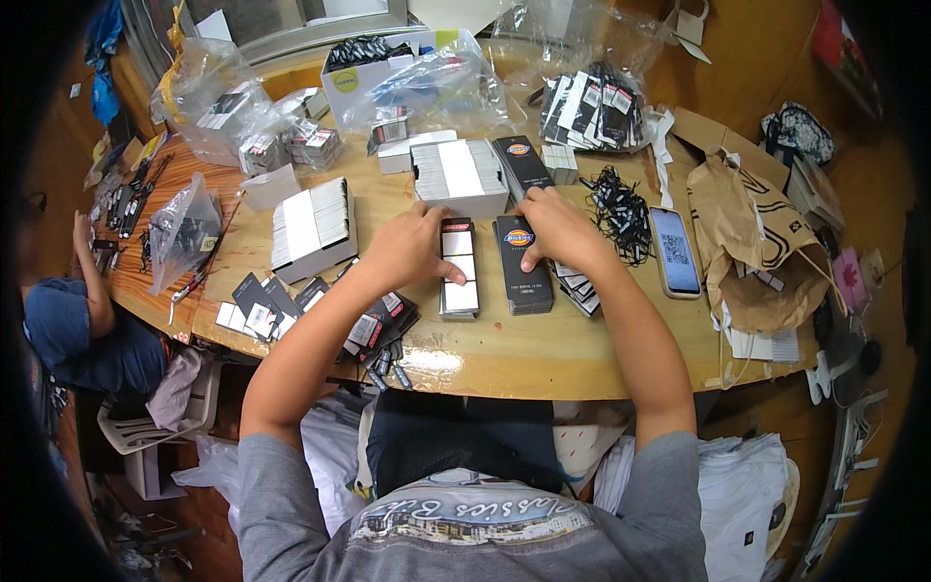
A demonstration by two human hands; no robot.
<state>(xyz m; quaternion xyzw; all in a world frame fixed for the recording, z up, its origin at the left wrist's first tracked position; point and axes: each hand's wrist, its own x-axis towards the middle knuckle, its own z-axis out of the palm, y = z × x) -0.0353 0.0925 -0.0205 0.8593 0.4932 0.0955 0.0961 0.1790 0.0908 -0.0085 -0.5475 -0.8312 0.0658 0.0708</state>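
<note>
My left hand (407, 247) curls around the far left side of a stack of black-and-white hang tags (460, 299), its thumb on the tags and its fingertips against a white box. Close by on the right, my right hand (562, 231) has its thumb on a neat stack of black hang tags (529, 289) with a coloured emblem; its fingers bend over the far end and are partly hidden. Behind them stands the white box of packed tags (456, 167). Another pile of black tags (524, 167) lies beside that box. Some white-labelled tags (579, 291) sit partly under my right wrist.
A second box of tags (312, 228) stands left, with loose black tags (388, 320) near the front edge. To the right are tangled black cords (618, 213), a phone (675, 252) and a paper bag (761, 257). A person (82, 315) sits far left.
</note>
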